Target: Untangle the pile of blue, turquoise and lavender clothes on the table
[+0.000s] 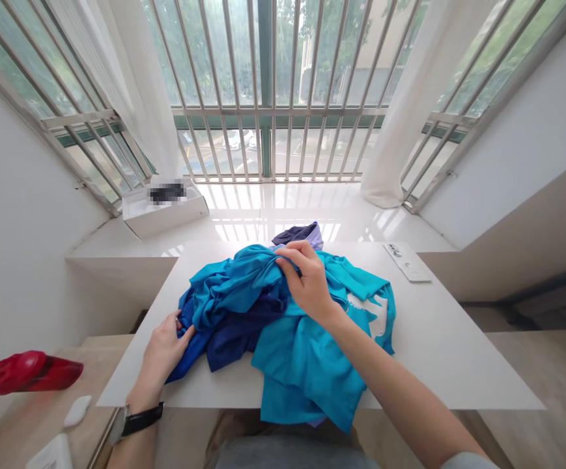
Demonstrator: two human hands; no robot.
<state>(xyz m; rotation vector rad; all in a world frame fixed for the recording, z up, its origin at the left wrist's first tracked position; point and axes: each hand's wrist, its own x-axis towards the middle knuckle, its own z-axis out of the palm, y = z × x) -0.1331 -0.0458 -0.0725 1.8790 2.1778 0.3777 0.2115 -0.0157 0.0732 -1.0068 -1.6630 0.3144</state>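
A heap of crumpled clothes lies on the white table (439, 345). A turquoise T-shirt (302, 365) with a white print makes up most of it, over a royal blue garment (189, 352) and a darker navy one (243, 332). A lavender and navy cloth (299, 236) pokes out at the far side. My right hand (307, 283) grips a fold of the turquoise cloth on top of the heap. My left hand (161, 352), with a black-strapped watch (136, 420) on its wrist, holds the near left edge of the royal blue garment.
A white open box (165, 212) with a blurred dark item sits on the glossy windowsill. A flat white packet (407, 262) lies at the table's far right corner. A red object (31, 372) and a small white object (77, 410) rest on a low ledge at left. Barred windows and white curtains stand beyond.
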